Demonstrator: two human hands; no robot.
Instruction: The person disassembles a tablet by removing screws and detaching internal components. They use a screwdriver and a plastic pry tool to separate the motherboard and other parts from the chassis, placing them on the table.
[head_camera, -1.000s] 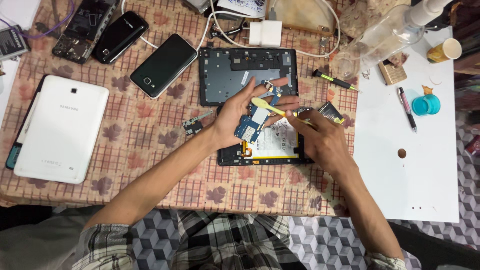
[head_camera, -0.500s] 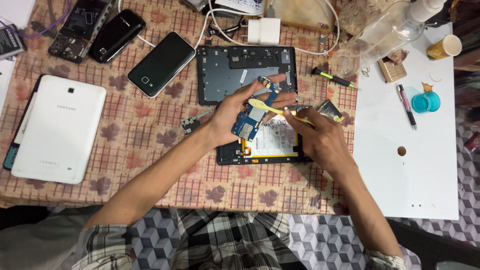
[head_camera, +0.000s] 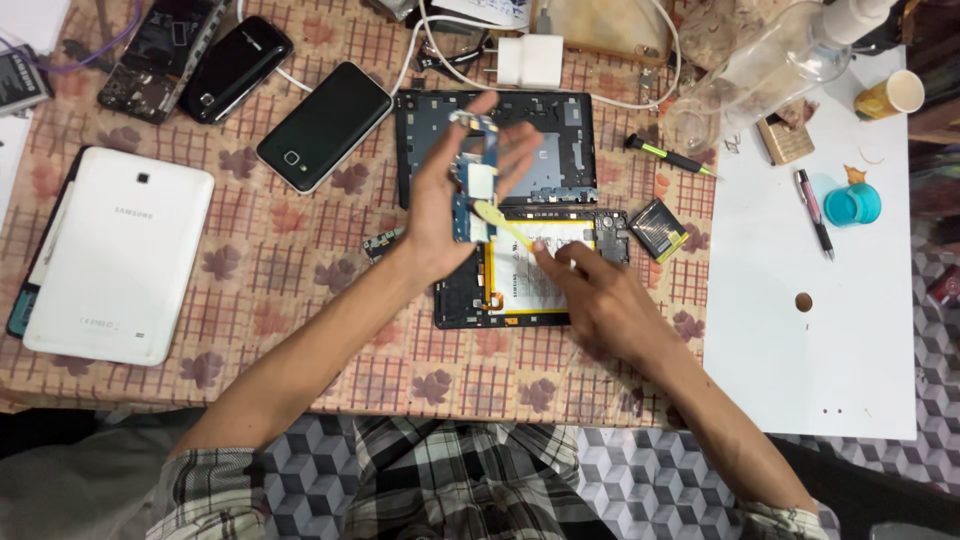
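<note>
My left hand (head_camera: 450, 200) holds a blue circuit board (head_camera: 473, 185) lifted above the opened tablet (head_camera: 520, 270). My right hand (head_camera: 595, 295) grips a thin yellow pry tool (head_camera: 503, 222) whose tip touches the board's lower edge. The tablet lies open with its white battery (head_camera: 535, 260) showing. Its dark back cover (head_camera: 560, 150) lies just behind, partly hidden by my left hand's fingers.
A white tablet (head_camera: 110, 255) lies at the left, with phones (head_camera: 325, 125) (head_camera: 235, 68) behind it. A white charger (head_camera: 530, 60) with cables, a screwdriver (head_camera: 668, 156), a small battery (head_camera: 658, 230), a pen (head_camera: 815, 210), a teal cap (head_camera: 852, 203) and a bottle (head_camera: 770, 60) sit around.
My left hand has lifted the circuit board up off the tablet. My right hand followed with the yellow tool and moved slightly left.
</note>
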